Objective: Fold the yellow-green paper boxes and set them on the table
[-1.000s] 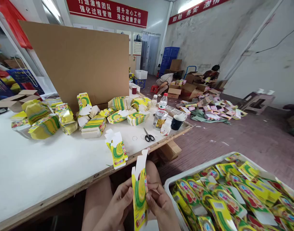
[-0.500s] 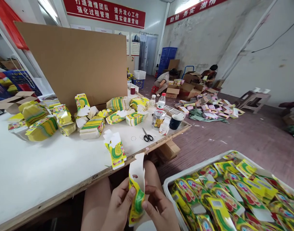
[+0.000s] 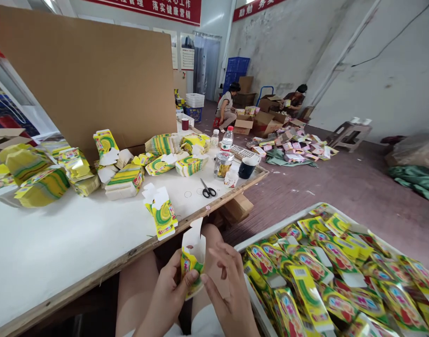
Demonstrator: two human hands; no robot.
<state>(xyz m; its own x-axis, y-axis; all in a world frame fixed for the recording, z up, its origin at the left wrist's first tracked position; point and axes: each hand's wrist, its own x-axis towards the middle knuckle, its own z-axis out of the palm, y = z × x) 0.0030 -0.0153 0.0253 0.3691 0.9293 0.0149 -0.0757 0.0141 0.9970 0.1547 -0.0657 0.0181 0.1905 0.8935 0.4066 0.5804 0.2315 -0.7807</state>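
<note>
A small yellow-and-green carton (image 3: 192,255) stands upright over my lap, its top flaps up and its white inside showing. My left hand (image 3: 172,285) grips its left side, thumb across the printed front. Beside the carton's right edge is my right hand (image 3: 228,285), fingers spread; its thumb tip is close to the carton, and I cannot tell if it touches. On the table edge in front lie flat unfolded cartons (image 3: 162,213). A white tub (image 3: 240,246) at my right holds many folded cartons (image 3: 310,292).
Bundled flat cartons (image 3: 125,180) line the white table (image 3: 77,243) before a tall cardboard sheet (image 3: 105,79). Scissors (image 3: 207,189), a glass jar (image 3: 223,164), a bottle (image 3: 227,138) and a dark mug (image 3: 247,167) stand right. Two people sit beyond, near a box pile (image 3: 298,145).
My right hand's fingers have come off the carton and spread apart. The left hand keeps its grip, and the carton now leans less lengthwise toward me. The view has shifted right and down.
</note>
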